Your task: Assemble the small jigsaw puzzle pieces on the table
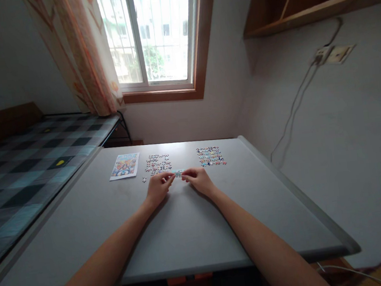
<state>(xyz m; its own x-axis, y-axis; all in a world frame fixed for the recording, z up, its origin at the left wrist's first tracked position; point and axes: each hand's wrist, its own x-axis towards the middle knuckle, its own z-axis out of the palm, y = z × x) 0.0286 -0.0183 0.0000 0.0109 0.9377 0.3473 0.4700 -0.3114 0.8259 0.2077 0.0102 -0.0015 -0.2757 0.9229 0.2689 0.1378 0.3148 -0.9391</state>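
Between my hands is a small joined strip of jigsaw puzzle pieces (178, 174), light blue-green in colour. My left hand (160, 185) pinches the strip's left end, thumb and forefinger together. At its right end, the fingertips of my right hand (198, 179) are closed in a pinch. Loose puzzle pieces (158, 163) lie in rows just beyond my left hand. A second group of puzzle pieces (211, 156) is laid out in rows beyond my right hand. One single piece (144, 180) sits left of my left hand.
A printed picture sheet (124, 166) lies at the left on the grey table (187, 235). Beyond the table's left side stands a bed with a checked cover (63, 143). A window (160, 31), a curtain (80, 50) and a wall shelf (316, 9) surround the far side.
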